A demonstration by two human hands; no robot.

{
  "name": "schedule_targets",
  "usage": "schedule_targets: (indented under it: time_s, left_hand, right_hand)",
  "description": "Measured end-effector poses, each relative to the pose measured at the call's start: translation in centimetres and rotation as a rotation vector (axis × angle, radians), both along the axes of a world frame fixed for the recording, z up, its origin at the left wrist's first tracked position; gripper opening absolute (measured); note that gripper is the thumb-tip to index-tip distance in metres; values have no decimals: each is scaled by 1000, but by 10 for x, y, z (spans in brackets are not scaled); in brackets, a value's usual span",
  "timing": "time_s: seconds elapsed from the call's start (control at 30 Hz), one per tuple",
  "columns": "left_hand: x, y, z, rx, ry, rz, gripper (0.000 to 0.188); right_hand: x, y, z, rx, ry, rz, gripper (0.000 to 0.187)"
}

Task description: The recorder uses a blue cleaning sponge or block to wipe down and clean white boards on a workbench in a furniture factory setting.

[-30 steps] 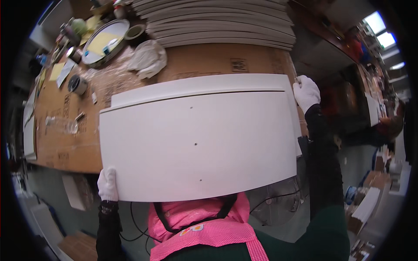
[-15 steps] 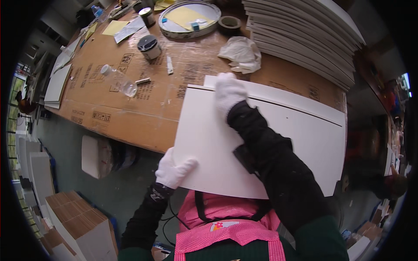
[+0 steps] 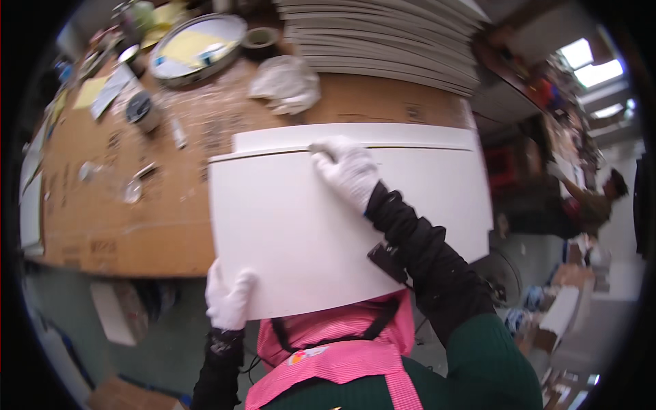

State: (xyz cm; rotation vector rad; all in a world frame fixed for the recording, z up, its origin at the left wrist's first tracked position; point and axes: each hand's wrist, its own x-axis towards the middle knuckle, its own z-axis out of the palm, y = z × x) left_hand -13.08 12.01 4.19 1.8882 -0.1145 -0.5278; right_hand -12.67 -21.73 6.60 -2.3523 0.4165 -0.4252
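Observation:
A white panel (image 3: 287,225) with a thin dark groove (image 3: 266,154) near its far edge lies in front of me, its near edge against my pink apron. Another white panel (image 3: 294,137) shows beneath it, sticking out at the far side. My left hand (image 3: 229,297), in a white glove, is closed on the upper panel's near left corner, thumb on top. My white-gloved right hand (image 3: 347,171) rests on the panel at the groove, fingers bent and drawn together. Anything within those fingers is hidden. Under my right forearm hangs a small black object (image 3: 387,262).
A tall stack of panels (image 3: 383,41) stands at the back. On the cardboard-covered table (image 3: 171,232) are a crumpled white cloth (image 3: 285,85), a tape roll (image 3: 260,41), a round lid (image 3: 195,76), a dark-lidded jar (image 3: 142,111) and a blurred clear bottle (image 3: 132,190). Another person (image 3: 593,208) is at far right.
The whole view has swung to the right, so the table things appear further left. My right hand has slid rightward along the groove. My left hand keeps its place at the corner.

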Motion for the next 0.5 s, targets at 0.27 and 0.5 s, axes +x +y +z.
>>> schedule_targets:
  time_s: [0.27,0.5]
  left_hand:
    - [4,2,-4,-113,70,4,59]
    - [-1,2,3,-75,70,34,53]
  right_hand:
    - [-224,-300,-1,-488,559,-841,28]
    - [-202,-275,4,-573,333,-666,30]
